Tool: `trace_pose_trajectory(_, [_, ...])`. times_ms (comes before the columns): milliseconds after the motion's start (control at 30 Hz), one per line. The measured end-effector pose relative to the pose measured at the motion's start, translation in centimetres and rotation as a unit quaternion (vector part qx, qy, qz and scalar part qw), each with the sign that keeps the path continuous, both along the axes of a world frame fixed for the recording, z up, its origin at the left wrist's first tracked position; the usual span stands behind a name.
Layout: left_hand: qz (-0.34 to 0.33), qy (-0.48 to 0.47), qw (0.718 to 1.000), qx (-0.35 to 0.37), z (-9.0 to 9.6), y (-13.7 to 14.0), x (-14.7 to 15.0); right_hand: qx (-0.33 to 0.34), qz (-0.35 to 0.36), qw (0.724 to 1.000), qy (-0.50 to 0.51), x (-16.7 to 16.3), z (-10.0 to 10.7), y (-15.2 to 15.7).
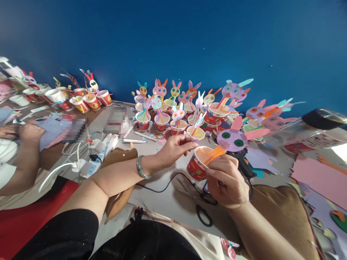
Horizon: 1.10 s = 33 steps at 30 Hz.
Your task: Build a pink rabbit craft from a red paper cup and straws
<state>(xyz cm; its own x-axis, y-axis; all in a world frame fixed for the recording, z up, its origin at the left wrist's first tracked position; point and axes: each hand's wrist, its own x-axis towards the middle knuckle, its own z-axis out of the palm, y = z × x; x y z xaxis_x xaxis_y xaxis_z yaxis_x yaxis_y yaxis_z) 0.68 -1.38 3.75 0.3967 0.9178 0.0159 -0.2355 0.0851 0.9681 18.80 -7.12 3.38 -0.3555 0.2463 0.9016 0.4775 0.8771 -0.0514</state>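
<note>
My right hand (pixel 226 178) is closed on the rim of a red printed paper cup (pixel 195 168), tilted above the table. An orange paper strip (pixel 214 154) rises from inside the cup by my fingers. At its top is a purple paper rabbit face (pixel 231 140) with green eyes and pink ears. My left hand (pixel 175 150), with a bangle at the wrist, pinches a tiny purple paper piece (pixel 195 143) beside the cup's left rim. Scissors (pixel 203 215) with black handles lie below the cup, partly hidden by my right hand.
Several finished rabbit cups (pixel 179 126) stand along the blue wall. A clear bottle (pixel 317 131) is at right, near pink paper sheets (pixel 320 177). A power strip (pixel 104 151) with white cables lies left. Another person's hands (pixel 31 131) work at far left.
</note>
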Motion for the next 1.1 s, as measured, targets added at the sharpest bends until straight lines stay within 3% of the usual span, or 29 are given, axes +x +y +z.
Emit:
trace_pose_trajectory(167, [-0.022,0.000,1.000,-0.021,0.1,0.3,-0.1,0.015,-0.003,1.000,0.007,0.0,0.2,0.3])
trace_pose_trajectory(367, [-0.023,0.005,0.995,-0.095,2.0,0.9,-0.9,0.017,-0.004,1.000,0.010,0.1,0.6,0.3])
trace_pose_trajectory(700, [-0.040,0.114,0.992,0.028,2.8,0.7,-1.7,0.004,0.014,1.000,0.009,0.1,0.5,0.3])
trace_pose_trajectory(1100, [-0.008,0.101,0.995,0.016,2.9,0.4,-1.4,0.003,0.005,1.000,0.012,0.1,0.3,0.4])
